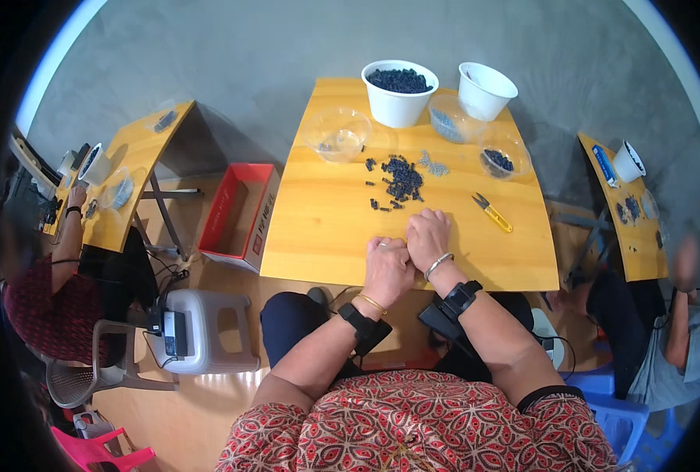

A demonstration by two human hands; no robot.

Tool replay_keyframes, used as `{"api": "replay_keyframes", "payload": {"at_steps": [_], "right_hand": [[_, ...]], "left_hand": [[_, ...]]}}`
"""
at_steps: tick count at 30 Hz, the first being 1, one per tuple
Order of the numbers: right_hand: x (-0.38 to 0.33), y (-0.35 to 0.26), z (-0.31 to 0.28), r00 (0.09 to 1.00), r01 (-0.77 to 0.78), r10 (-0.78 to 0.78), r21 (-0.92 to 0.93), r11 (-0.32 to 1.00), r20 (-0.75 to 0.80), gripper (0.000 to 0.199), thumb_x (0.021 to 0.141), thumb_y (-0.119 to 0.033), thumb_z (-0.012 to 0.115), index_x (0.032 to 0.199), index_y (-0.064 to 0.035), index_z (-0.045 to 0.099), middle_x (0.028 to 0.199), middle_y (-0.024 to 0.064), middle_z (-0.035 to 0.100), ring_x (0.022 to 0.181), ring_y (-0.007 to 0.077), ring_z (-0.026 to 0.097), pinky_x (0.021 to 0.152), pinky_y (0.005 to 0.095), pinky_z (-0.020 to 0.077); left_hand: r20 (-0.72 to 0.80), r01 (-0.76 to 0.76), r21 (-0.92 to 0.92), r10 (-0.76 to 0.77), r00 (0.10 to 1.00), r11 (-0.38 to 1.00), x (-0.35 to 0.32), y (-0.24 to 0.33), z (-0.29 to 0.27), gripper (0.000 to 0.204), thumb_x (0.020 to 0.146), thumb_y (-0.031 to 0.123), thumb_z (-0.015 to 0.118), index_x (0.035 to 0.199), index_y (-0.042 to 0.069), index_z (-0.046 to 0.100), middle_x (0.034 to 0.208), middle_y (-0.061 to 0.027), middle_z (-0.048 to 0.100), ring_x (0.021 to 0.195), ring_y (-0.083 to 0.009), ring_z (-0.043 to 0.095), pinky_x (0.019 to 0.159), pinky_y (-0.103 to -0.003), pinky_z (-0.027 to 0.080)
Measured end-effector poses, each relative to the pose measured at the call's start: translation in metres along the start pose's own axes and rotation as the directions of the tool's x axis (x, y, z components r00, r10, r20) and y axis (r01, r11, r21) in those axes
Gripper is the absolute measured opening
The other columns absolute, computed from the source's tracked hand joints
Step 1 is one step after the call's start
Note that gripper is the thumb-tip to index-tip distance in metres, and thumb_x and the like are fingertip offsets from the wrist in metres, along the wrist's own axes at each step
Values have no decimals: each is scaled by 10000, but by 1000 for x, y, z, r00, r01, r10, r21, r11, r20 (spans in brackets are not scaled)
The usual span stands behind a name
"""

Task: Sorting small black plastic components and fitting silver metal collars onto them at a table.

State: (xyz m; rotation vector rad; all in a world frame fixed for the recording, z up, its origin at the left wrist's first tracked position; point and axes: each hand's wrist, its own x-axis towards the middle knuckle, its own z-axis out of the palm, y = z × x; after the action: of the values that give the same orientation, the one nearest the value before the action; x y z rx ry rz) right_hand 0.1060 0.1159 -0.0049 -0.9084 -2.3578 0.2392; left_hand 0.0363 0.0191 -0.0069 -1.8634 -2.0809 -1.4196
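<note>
My left hand (388,266) and my right hand (429,237) meet at the near edge of the wooden table (318,240). Both have curled fingers pressed together; whatever lies between them is hidden. Just beyond is a loose pile of small black parts (403,179), with a few strays around it. Small silvery-grey pieces (436,167) lie to the right of the pile. Yellow-handled thread snips (493,212) rest on the tabletop, right of my right hand.
Farther back stand a white tub of black parts (397,110), another white tub (488,90), and clear bowls (339,135) (454,119) (505,156). A red box (240,216) and grey stool (208,330) are at left. People sit at side tables (149,145) (625,228).
</note>
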Motion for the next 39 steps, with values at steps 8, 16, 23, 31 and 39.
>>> {"api": "replay_keyframes", "payload": {"at_steps": [8,16,23,31,39], "right_hand": [[-3,0,3,1000,-15,15,-76,997,2,142,716,-162,505,615,-92,577,731,87,540,806,278,456,780,407,309],[-8,0,-42,988,-98,153,778,621,3,104,811,-70,467,842,-8,543,719,78,557,630,184,530,603,276,440],[-40,-64,-126,968,249,-193,519,818,-159,148,777,-13,518,920,-16,485,752,117,505,665,243,529,611,330,437],[-45,-63,-145,917,387,-309,373,843,-253,115,777,-6,515,886,-27,484,751,143,497,671,312,523,582,367,428],[-47,-66,-163,955,297,-250,560,773,-161,62,793,-7,517,855,-8,511,751,125,537,662,251,549,600,294,437]], "left_hand": [[-28,-15,47,16,999,999,-7,5,0,66,582,101,634,562,74,577,586,-71,524,633,-251,522,694,-353,361],[188,526,-590,-529,827,613,5,21,-33,156,727,141,656,611,64,584,595,6,541,578,-105,479,619,-252,387],[341,380,-925,-455,823,-5,7,75,-69,99,808,111,592,728,53,580,670,5,537,629,-89,476,642,-238,412],[422,424,-903,-341,840,-73,-9,92,-81,109,848,142,548,809,53,597,748,-9,568,680,-106,533,708,-278,455],[267,352,-909,-337,903,222,-15,103,-95,140,817,85,590,940,23,610,829,-19,610,714,-76,553,658,-222,479]]}}
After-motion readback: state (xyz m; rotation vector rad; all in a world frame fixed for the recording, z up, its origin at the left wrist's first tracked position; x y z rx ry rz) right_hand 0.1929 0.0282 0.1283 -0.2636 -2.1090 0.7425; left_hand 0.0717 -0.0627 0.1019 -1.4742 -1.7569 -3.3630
